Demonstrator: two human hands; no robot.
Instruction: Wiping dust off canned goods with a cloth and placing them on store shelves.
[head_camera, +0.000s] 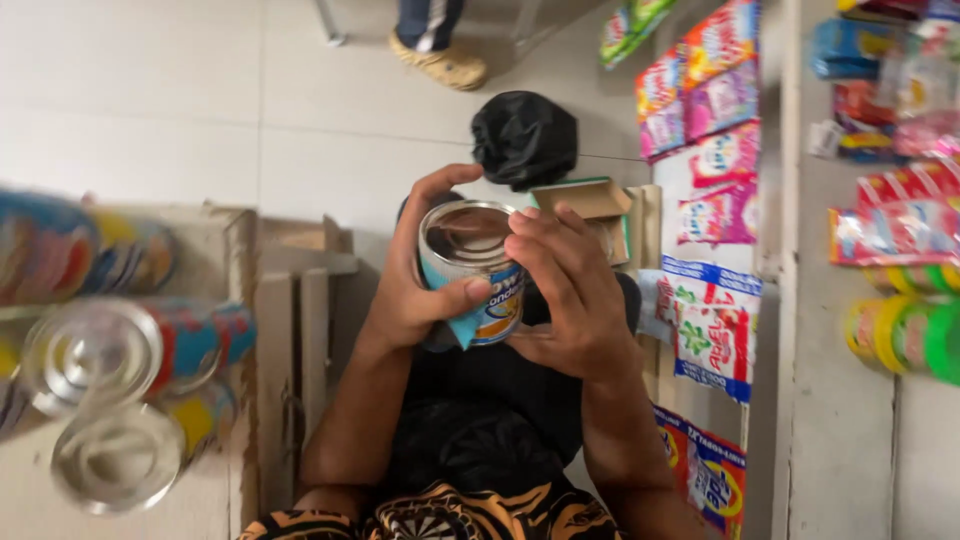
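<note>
Item in hand: one tin can (472, 270), silver top, blue and cream paper label, held upright at chest height over the person's lap, between both hands.

Left hand (415, 275): wrapped round the can's left side, thumb pressed across the label front, fingers curled over the far rim. Firm grasp on the can.

Right hand (570, 300): fingertips laid along the can's right side and top edge, palm turned inward. It steadies and grips the can as well.

Handling note: a corner of the label hangs loose below the left thumb. In my judgement the work in hand is inspecting or wiping the can; to do it well, the left hand should keep the body steady while the right turns or rubs it, the thumb kept clear of the loose label corner so it does not tear further, and the can held level.

Count, nearby stock:
- Tin cans on the wooden shelf (235, 300) at left: about four tops or sides visible, blurred; exact number cannot be told.
- Black plastic bag (525, 135) on the floor beyond the hands: one.
- Small open cardboard box (590, 200) just behind the right hand: one.
- Hanging sachet strips (715, 150), pink, red and blue: several rows, not countable.
- Green-and-yellow rolls (905, 335) on the right shelf: at least two.
- Another person's sandalled foot (440, 62) at top: one.
</note>
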